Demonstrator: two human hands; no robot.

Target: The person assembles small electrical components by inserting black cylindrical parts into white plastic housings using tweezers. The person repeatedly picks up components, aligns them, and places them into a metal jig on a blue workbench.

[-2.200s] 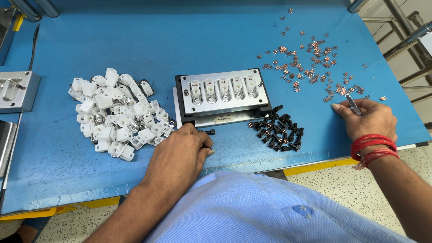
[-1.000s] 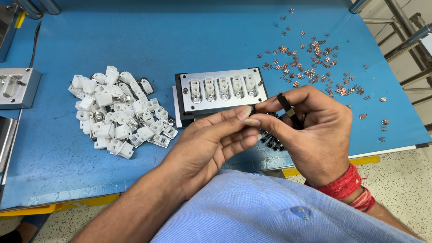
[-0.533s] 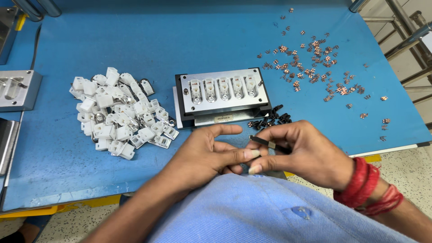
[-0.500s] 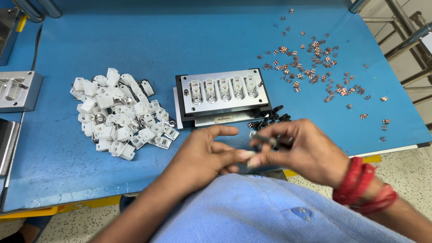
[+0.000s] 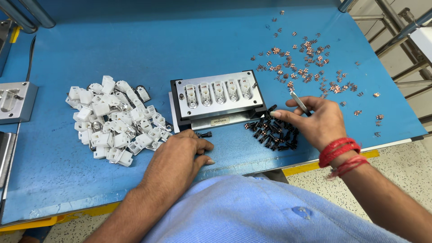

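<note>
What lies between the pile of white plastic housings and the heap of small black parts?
In the head view, the grey metal fixture block sits between the white plastic housings and the small black parts.

The person wears a light blue shirt (image 5: 252, 211) of smooth cloth, which fills the lower middle of the view — a small darker spot (image 5: 300, 211) shows on it near the right side. Both forearms are bare, with no sleeve reaching the wrist. Around the right wrist sit several loops of red thread (image 5: 342, 153) — wound in two loose bands, a few strands frayed.
</note>
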